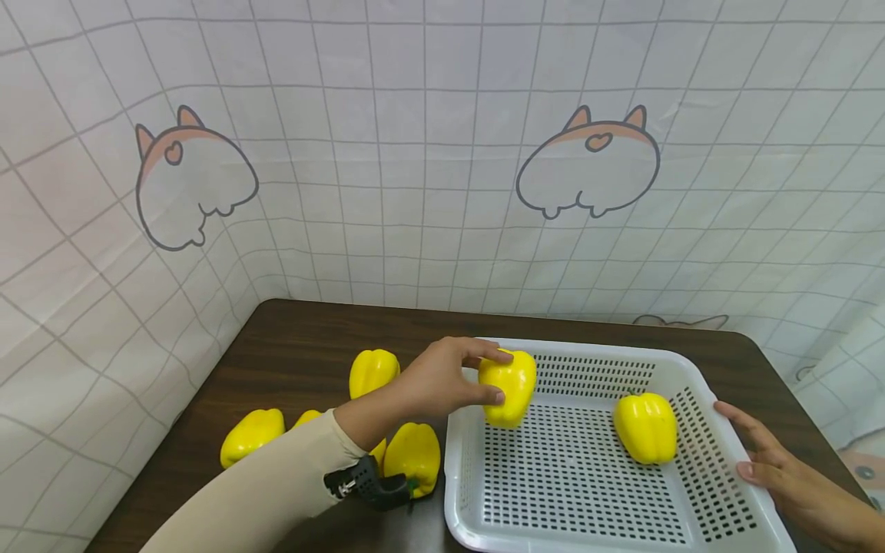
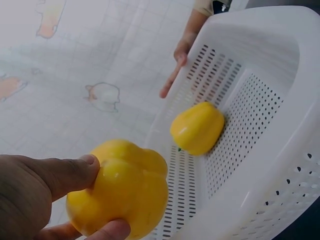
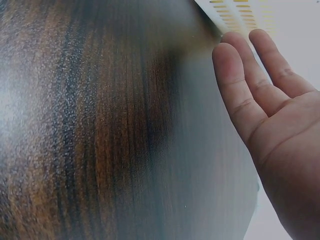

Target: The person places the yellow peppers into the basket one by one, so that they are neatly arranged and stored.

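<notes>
My left hand [image 1: 445, 376] grips a yellow bell pepper [image 1: 510, 390] between thumb and fingers, over the left side of a white perforated plastic basket [image 1: 452, 491]. In the left wrist view, the thumb presses one side of this pepper [image 2: 127, 187] and fingertips show below. Another yellow bell pepper [image 1: 646, 428] lies inside the basket toward its right wall. At the basket's right rim, my right hand [image 1: 774, 465] touches the outer side with extended fingers. The right wrist view shows these fingers [image 3: 232, 67] fairly straight, close to the basket's slotted wall.
Several more yellow bell peppers lie left of the basket, among them one at the far left [image 1: 252, 436], one behind the forearm [image 1: 373, 372] and one beside the basket [image 1: 415, 457]. The dark wooden table [image 1: 311, 330] ends at a white gridded curtain [image 1: 429, 192].
</notes>
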`<state>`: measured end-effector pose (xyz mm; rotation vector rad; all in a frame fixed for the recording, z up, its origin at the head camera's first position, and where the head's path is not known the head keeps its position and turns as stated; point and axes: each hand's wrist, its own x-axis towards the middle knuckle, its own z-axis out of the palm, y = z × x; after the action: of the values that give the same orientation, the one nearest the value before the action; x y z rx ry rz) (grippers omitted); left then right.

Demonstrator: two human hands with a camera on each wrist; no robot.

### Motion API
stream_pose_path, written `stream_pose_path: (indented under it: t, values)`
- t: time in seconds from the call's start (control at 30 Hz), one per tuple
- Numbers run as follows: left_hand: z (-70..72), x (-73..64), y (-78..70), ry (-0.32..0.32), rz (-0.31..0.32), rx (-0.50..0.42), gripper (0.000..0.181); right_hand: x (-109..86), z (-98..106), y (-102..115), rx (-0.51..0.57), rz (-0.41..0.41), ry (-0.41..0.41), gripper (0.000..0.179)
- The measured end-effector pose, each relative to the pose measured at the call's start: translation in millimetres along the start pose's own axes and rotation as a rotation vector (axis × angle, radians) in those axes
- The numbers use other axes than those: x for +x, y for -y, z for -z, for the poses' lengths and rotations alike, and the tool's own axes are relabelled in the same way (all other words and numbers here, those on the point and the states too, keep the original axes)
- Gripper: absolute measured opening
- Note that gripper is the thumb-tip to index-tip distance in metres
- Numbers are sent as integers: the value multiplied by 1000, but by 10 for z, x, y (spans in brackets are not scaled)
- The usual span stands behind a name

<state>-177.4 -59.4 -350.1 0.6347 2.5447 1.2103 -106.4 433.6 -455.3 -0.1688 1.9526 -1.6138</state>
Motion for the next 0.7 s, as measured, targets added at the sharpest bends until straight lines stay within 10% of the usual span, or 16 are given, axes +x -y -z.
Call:
stream_pose_path:
  t: [0.7]
  values:
    - [-233,199,-30,14,-32,34,47,-6,18,-33,-27,51,15,74]
